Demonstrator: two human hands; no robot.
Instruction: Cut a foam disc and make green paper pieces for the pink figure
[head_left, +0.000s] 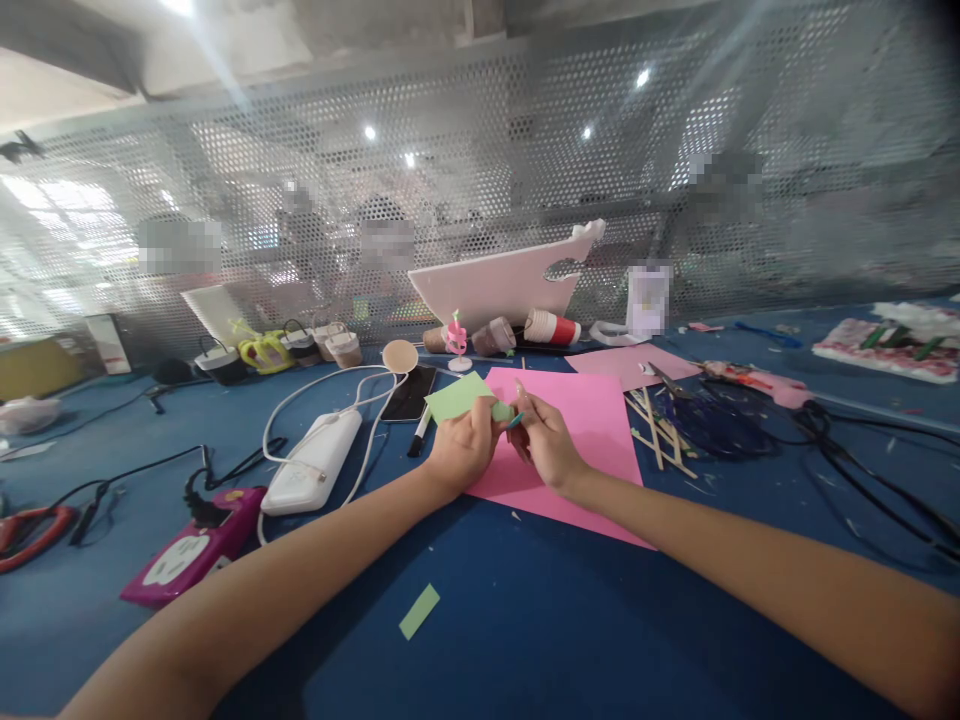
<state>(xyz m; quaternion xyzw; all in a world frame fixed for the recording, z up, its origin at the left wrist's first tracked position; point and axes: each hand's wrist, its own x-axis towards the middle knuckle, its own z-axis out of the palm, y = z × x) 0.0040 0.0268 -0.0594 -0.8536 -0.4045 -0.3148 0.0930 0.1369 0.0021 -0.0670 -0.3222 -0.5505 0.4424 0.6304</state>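
Observation:
My left hand (463, 448) is closed on a sheet of light green paper (459, 397), which sticks out past its fingers to the upper left. At its fingertips shows a small green curled piece (501, 411) with a thin teal bit (515, 421) beside it, too small to name. My right hand (549, 436) meets the left there, thumb and fingers pinched together at the teal bit. What lies inside that pinch is mostly hidden. Under both hands is a bright pink sheet of paper (585, 500). A green paper strip (419, 612) rests on the blue table nearer me.
Left are a white power bank (315, 462) with cable, a purple power strip (195, 550), a phone (409, 394) and a marker (419, 436). Right lie scissors (667, 378), wooden sticks (654, 430), a pink glue gun (772, 385) and black cables. Paper cups (553, 327) line the back.

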